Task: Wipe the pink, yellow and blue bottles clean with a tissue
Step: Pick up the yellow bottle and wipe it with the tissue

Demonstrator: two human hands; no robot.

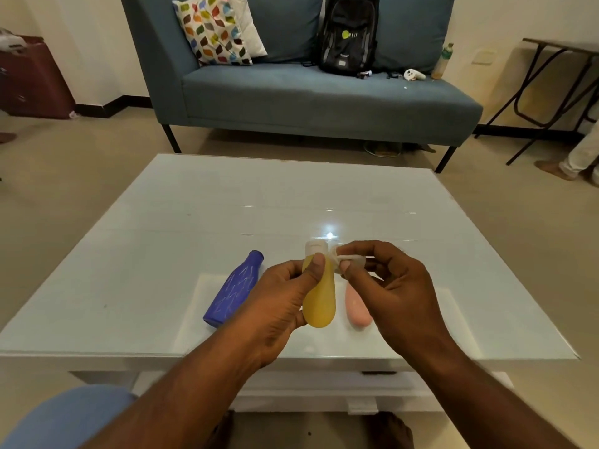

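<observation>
My left hand (278, 299) grips the yellow bottle (319, 303) above the table, its white cap pointing away from me and my thumb across its neck. My right hand (389, 283) pinches a small crumpled white tissue (348, 261) against the right side of the yellow bottle's neck. The blue bottle (231, 291) lies on its side on the white table (162, 254), just left of my left hand. The pink bottle (355, 307) lies on the table under my right hand, its upper part hidden by my fingers.
A blue sofa (308, 98) stands beyond the table with a patterned cushion (215, 30), a black backpack (348, 35) and small items. A folding table (551, 85) and another person's foot (557, 170) are at the right. My knee in blue cloth (64, 416) is at lower left.
</observation>
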